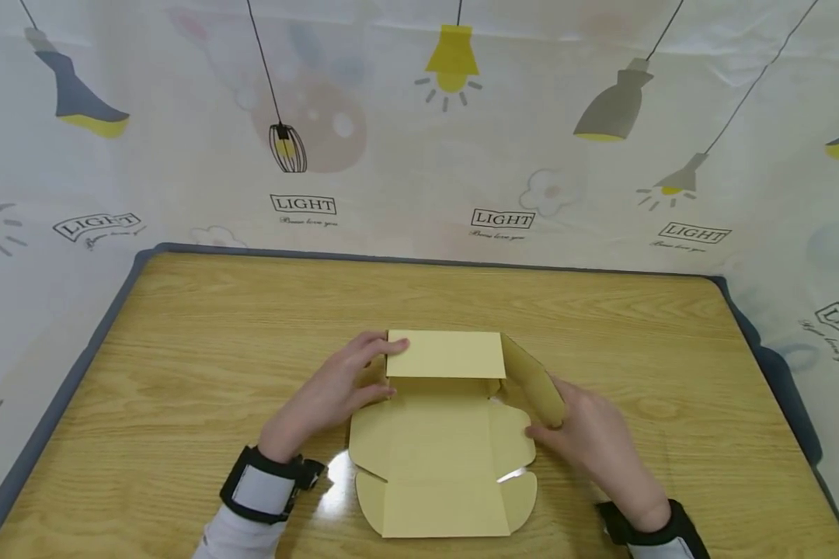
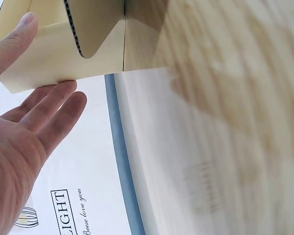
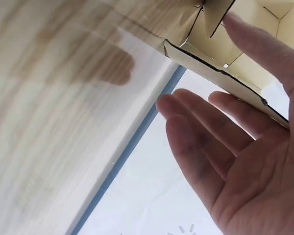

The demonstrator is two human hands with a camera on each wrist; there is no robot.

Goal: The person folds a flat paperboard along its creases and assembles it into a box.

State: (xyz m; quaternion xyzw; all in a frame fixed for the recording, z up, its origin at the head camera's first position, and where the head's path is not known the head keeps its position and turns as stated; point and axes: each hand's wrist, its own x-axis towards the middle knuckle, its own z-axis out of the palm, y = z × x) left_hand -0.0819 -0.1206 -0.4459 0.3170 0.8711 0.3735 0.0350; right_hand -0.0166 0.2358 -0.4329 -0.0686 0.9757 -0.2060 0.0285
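Note:
A pale yellow cardboard box (image 1: pixel 440 442) lies partly folded on the table, its far end raised and its near part flat. My left hand (image 1: pixel 335 380) holds the raised end at its left corner, index fingertip on the top panel (image 1: pixel 454 355). In the left wrist view, the thumb (image 2: pixel 19 36) is on the inner side and the fingers (image 2: pixel 59 105) meet the outer wall. My right hand (image 1: pixel 594 435) is at the right side, fingers behind the slanting side flap (image 1: pixel 534 380). Its thumb (image 3: pixel 255 41) touches the edge of a rounded side tab (image 1: pixel 513 431).
The wood-grain table (image 1: pixel 182 388) has a blue-grey edging (image 1: pixel 363 256) along its far side and sides. A white sheet printed with lamps (image 1: pixel 405 194) rises behind it. Black bands (image 1: pixel 262 485) are strapped round both wrists.

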